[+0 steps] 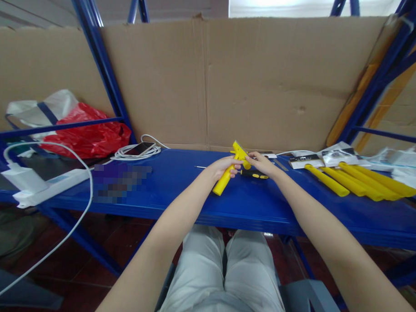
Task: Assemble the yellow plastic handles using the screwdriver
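- At far left, a red bag [89,131] lies slumped; nearer, a white power strip [69,179] rests on the blue table [179,191].
- Right of these, a phone [142,148] lies with a coiled cable [126,154] at the far edge, well apart from the work.
- In the middle, the left hand [224,166] is wrapped round the upper handle of the yellow tool [224,180]. The tool is tilted, its handle pointing near and left, its head far. A firm wrap close under the head should steady it best.
- Just right, the right hand [260,163] has its fingers at the right side of the head; whether they pinch it or only rest there I cannot tell. Light fingertip pressure, square to the part, would likely avoid twisting the tool.
- Below the hands, a screwdriver [255,174] lies on the table; it sits close enough to be knocked, so mind the wrists.
- At right, yellow tubes [326,180] lie side by side, with packets [306,160] beyond them, leaving the right forearm room to work.
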### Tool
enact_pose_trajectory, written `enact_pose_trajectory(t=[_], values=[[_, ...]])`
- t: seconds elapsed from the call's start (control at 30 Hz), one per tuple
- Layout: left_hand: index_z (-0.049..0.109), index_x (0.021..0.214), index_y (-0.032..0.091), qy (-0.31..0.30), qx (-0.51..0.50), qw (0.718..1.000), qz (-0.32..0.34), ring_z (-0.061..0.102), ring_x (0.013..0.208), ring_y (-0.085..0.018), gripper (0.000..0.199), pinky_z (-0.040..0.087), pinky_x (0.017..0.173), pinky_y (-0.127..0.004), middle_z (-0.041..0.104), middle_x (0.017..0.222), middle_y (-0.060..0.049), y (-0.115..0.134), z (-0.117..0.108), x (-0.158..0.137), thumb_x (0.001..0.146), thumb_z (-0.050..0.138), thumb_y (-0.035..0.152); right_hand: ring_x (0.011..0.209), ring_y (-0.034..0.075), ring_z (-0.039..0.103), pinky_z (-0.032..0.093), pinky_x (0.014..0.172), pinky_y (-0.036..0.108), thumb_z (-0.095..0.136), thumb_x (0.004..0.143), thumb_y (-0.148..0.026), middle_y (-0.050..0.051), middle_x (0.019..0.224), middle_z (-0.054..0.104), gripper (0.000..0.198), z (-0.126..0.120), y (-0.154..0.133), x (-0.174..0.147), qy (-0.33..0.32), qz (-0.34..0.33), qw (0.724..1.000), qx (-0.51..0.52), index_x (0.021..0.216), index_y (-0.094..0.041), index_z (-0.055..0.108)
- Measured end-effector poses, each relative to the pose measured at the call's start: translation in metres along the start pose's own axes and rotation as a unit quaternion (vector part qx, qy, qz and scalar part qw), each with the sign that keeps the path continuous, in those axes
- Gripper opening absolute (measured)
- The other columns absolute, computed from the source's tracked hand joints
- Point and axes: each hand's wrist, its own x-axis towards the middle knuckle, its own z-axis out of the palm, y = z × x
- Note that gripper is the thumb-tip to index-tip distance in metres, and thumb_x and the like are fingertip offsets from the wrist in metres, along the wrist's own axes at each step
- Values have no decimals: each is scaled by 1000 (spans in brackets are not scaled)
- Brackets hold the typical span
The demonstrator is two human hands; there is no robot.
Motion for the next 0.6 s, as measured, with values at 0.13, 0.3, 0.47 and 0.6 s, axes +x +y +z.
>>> enact_pose_trajectory(t=[0.13,0.3,0.47,0.6], values=[[41,81,20,17,-11,1000,3,30,28,-2,14,24,30,-12,38,49,10,1,2,-1,87,43,8,102,21,60,44,93,37,51,88,-35,14,114,64,30,-6,-6,-1,18,-15,999,-35,105,-13,63],[38,78,20,64,-41,997,4,29,28,-2,16,23,31,-12,37,49,11,2,3,-1,87,43,7,89,21,63,48,83,34,56,83,-41,10,96,70,30,-31,-9,-7,-37,-5,997,-69,92,-15,69],[38,78,20,103,-63,993,15,29,28,-2,18,24,32,-13,35,49,11,2,2,2,87,44,6,86,25,65,50,77,34,75,60,-48,5,88,72,33,-49,4,-10,-207,-4,969,-136,80,-22,73],[38,77,20,125,-72,989,21,30,28,-3,18,24,33,-14,37,49,10,2,1,4,87,43,6,83,28,65,50,77,37,81,49,-45,6,87,72,34,-49,12,-7,-205,-2,959,-194,75,-24,72]])
